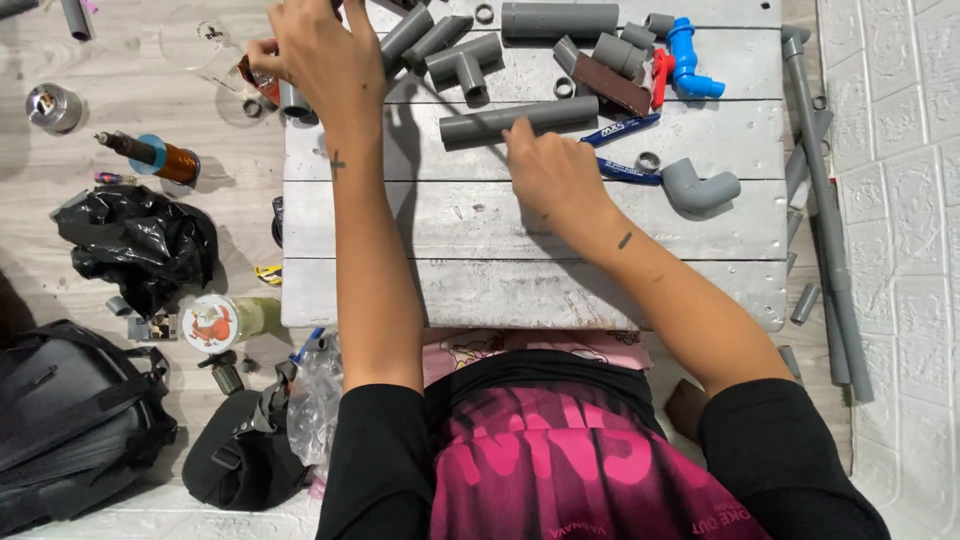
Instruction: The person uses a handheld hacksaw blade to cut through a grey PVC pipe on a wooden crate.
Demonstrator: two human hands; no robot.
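Observation:
My left hand (318,55) reaches to the far left corner of a grey wooden board (480,225) and closes on a small reddish-brown object (258,82) beside a short grey pipe piece (294,100). My right hand (555,175) rests on the board, fingertips touching a grey pipe length (490,122) that lies across the middle. A blue-handled tool (622,150) lies just right of this hand. Grey tee fitting (462,62) and several other grey pipe fittings lie along the far edge.
A grey elbow (698,187), a blue fitting (688,60), a red part (661,75) and a brown block (610,83) lie on the board's right. Long grey pipes (825,200) run along the right side. A black plastic bag (135,245), black backpack (70,420), and small cans lie on the floor left.

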